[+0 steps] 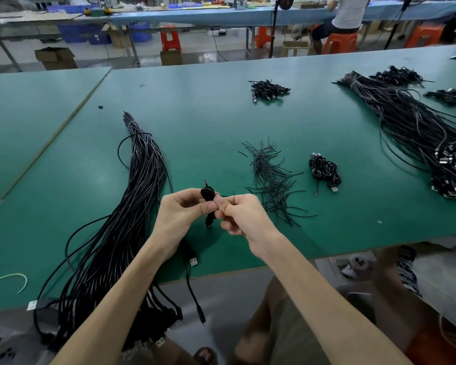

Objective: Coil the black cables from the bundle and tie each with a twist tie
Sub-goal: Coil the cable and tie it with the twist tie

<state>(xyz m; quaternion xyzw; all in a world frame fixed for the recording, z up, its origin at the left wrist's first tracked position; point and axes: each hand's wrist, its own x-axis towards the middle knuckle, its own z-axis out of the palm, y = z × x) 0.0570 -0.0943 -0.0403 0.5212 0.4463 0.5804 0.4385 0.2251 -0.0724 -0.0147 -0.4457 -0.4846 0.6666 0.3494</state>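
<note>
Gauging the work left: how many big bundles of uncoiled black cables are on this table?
2. One bundle lies at left, spilling over the near edge; the other bundle lies at far right, cut by the frame, so more may be hidden.

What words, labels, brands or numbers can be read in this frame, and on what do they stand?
No text is readable.
White tag by the cable bundle: too small and blurred to read.
Cardboard boxes in the background: no legible print.
</note>
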